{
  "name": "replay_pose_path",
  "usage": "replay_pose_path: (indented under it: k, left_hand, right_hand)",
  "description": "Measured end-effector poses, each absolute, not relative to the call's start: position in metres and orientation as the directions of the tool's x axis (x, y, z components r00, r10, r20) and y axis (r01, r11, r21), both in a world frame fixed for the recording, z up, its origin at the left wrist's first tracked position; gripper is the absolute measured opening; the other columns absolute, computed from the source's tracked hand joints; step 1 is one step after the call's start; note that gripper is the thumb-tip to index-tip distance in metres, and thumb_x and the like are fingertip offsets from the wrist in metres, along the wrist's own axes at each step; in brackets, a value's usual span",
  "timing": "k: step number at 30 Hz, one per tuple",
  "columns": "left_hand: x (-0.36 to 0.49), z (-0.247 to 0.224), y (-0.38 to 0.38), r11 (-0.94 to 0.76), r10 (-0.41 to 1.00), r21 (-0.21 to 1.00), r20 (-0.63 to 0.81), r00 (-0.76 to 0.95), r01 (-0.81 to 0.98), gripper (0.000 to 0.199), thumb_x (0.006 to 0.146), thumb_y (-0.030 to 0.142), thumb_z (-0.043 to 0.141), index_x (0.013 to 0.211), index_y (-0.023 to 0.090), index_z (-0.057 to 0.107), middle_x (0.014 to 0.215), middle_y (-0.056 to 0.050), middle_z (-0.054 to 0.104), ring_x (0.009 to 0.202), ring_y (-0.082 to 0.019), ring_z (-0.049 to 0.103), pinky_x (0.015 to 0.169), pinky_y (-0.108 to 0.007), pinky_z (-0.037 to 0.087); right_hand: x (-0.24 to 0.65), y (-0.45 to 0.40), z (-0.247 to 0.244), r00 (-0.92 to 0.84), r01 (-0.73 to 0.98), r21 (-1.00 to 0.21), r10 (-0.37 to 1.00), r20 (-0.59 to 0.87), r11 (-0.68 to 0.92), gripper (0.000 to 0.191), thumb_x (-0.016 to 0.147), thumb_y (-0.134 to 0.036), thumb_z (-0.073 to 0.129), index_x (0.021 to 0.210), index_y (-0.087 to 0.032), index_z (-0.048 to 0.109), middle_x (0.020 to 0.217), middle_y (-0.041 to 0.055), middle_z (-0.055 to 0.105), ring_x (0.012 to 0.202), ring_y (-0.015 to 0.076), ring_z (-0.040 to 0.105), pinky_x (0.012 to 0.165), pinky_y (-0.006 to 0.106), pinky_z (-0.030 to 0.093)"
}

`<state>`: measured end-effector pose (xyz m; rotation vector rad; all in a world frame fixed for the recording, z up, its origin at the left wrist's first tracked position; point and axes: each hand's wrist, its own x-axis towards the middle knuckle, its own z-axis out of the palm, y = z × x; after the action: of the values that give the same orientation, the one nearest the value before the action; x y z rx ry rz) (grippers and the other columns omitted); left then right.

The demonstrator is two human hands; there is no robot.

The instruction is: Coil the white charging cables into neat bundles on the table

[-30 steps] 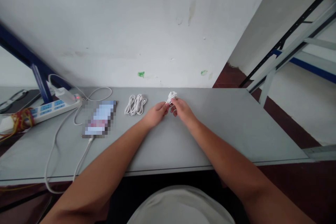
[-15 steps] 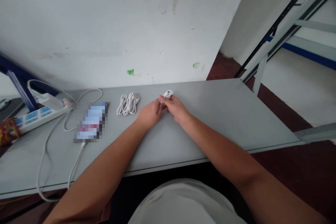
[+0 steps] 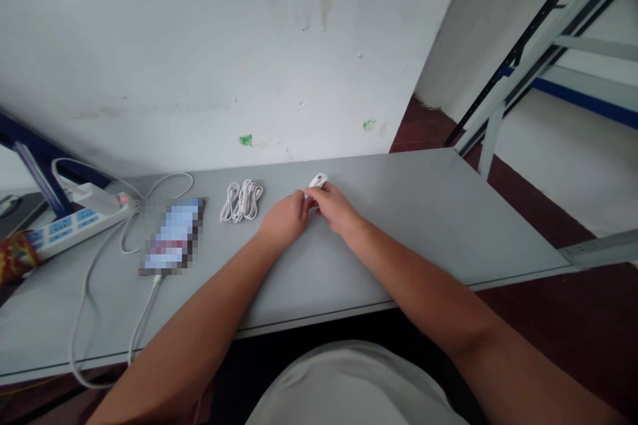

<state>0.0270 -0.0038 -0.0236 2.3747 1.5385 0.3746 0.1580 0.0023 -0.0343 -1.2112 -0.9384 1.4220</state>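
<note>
Both my hands meet over the middle of the grey table, closed around a coiled white cable [image 3: 318, 180]. My left hand [image 3: 288, 214] has its fingers wrapped at the near end of the coil. From the other side my right hand [image 3: 333, 204] pinches it, thumb on top. The far loop sticks out beyond my fingers; the near part is hidden by them. Left of my hands, more bundled white cables [image 3: 242, 201] lie side by side on the grey table [image 3: 399, 206].
At the left lie a phone [image 3: 172, 237] with a white cord plugged in and a white power strip [image 3: 74, 224] with a charger [image 3: 97, 199]. Cords loop over the table's front edge. A wall [image 3: 224, 46] stands behind; a metal rack [image 3: 503, 93] rises at the right.
My fingers have shifted slightly on the coiled cable, and its loop looks narrower. The whole view has moved a little; the bundles and phone stay in place on the table.
</note>
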Motion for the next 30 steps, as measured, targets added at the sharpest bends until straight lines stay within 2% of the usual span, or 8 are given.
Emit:
replay_pose_path:
  k: [3,7,12,16,22,27,30]
  left_hand:
    - [0.025,-0.028,0.000,-0.379,0.916,0.519,0.091,0.392,0.766,0.032,0.098,0.037,0.031,0.094,0.017,0.055,0.092,-0.011,0.066,0.084,-0.023,0.061,0.070,-0.033,0.041]
    - [0.027,-0.037,0.003,-0.344,0.910,0.781,0.139,0.392,0.522,0.033,0.096,0.043,0.036,0.087,0.018,0.056,0.077,-0.003,0.060,0.069,-0.015,0.053,0.064,-0.028,0.040]
    - [0.030,-0.044,0.005,-0.136,0.923,0.965,0.042,0.382,0.224,0.036,0.092,0.054,0.041,0.082,0.020,0.050,0.059,0.004,0.042,0.048,-0.009,0.035,0.048,-0.023,0.029]
    - [0.027,-0.043,0.007,0.036,0.911,0.995,-0.070,0.406,0.092,0.037,0.089,0.057,0.043,0.080,0.021,0.042,0.058,0.007,0.034,0.043,-0.007,0.027,0.042,-0.022,0.024]
    - [0.022,-0.048,0.011,-0.084,0.951,0.975,0.016,0.309,0.206,0.033,0.091,0.050,0.044,0.079,0.020,0.047,0.059,0.004,0.041,0.048,-0.009,0.034,0.046,-0.023,0.028]
    - [0.022,-0.044,0.010,-0.027,0.937,0.982,-0.040,0.346,0.186,0.030,0.093,0.047,0.041,0.079,0.021,0.044,0.059,0.006,0.039,0.044,-0.008,0.032,0.043,-0.023,0.027]
    - [0.023,-0.041,0.006,-0.010,0.931,0.984,-0.056,0.360,0.180,0.031,0.095,0.048,0.035,0.081,0.021,0.045,0.058,0.006,0.041,0.042,-0.009,0.037,0.043,-0.024,0.031]
  right_hand:
    - [0.159,0.004,-0.037,-0.013,-0.207,-0.959,0.981,-0.194,-0.193,0.019,0.069,-0.035,0.062,0.081,-0.020,0.058,0.072,-0.0019,0.060,0.067,0.0131,0.058,0.053,0.023,0.035]
    - [0.162,0.006,-0.036,-0.048,-0.211,-0.964,0.987,-0.153,-0.159,0.017,0.070,-0.034,0.063,0.077,-0.018,0.059,0.069,-0.0014,0.059,0.064,0.0117,0.054,0.052,0.023,0.033]
    - [0.170,0.007,-0.031,-0.124,-0.151,-0.979,0.985,-0.118,-0.136,0.020,0.069,-0.036,0.067,0.077,-0.018,0.062,0.068,-0.0012,0.059,0.065,0.0118,0.053,0.055,0.024,0.034]
    - [0.175,0.008,-0.027,-0.151,-0.089,-0.992,0.985,-0.077,-0.091,0.019,0.070,-0.036,0.066,0.073,-0.018,0.063,0.067,-0.0011,0.058,0.061,0.0107,0.050,0.054,0.024,0.033]
    - [0.178,0.008,-0.024,-0.113,0.075,-0.997,0.993,0.016,0.025,0.015,0.074,-0.033,0.062,0.074,-0.018,0.064,0.064,-0.0019,0.058,0.060,0.0108,0.051,0.060,0.025,0.037]
    - [0.179,0.010,-0.028,-0.132,0.181,-0.982,0.991,0.023,0.047,0.021,0.079,-0.036,0.058,0.081,-0.018,0.067,0.064,-0.0017,0.058,0.058,0.0109,0.050,0.057,0.024,0.037]
    - [0.179,0.009,-0.027,-0.140,0.284,-0.954,0.989,0.054,0.092,0.022,0.081,-0.036,0.056,0.079,-0.018,0.067,0.064,-0.0020,0.058,0.056,0.0103,0.047,0.057,0.024,0.035]
